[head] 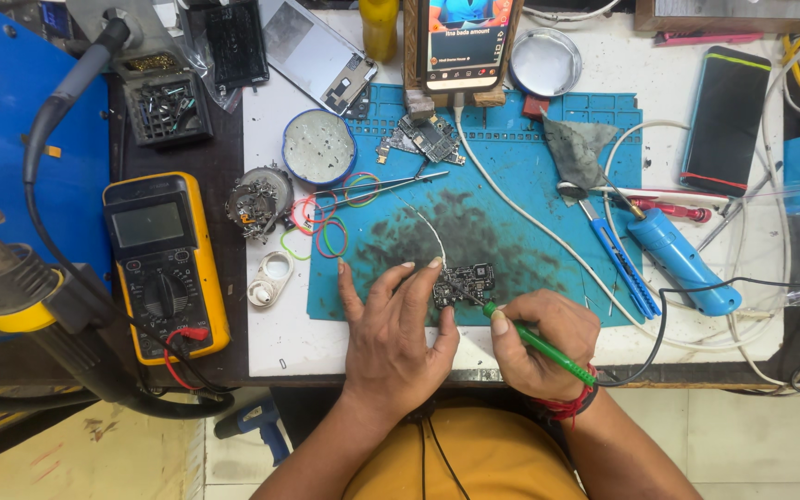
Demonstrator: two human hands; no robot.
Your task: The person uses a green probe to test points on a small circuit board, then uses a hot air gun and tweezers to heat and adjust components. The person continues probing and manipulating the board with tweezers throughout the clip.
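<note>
1. Head view, left hand: the left hand (391, 329) lay palm down on the blue work mat (530, 185), its fingers spread and nearly straight. The fingertips (435, 265) pressed at the left edge of a small dark circuit board (463, 282), pinning it to the mat; nothing was clasped in the palm.

2. Head view, right hand: the right hand (539, 343) was curled closed around a green-handled soldering iron (534, 341), held like a pen between thumb and forefinger. Its metal tip touched the lower middle of the board. A black cord left the handle's rear end by the wrist, which wore a red thread band (574, 406).

3. Head view, the board: it sat on the smudged, dark-stained part of the mat, near its front edge, between the two hands. A thin white wire (430, 227) curved up from it.

4. Head view, surroundings: a yellow multimeter (164, 264) lay well to the left, off the mat, with a hot-air gun (20, 287) beyond it. Coloured rubber bands (326, 218) and tweezers (391, 183) lay at the mat's left edge, under a round blue tin (318, 146). More board pieces (423, 139) lay at the mat's top, below a lit phone (467, 42) standing upright. A blue hand tool (682, 259) and a blue craft knife (618, 259) lay to the right, and a dark phone (726, 118) farther right.
</note>
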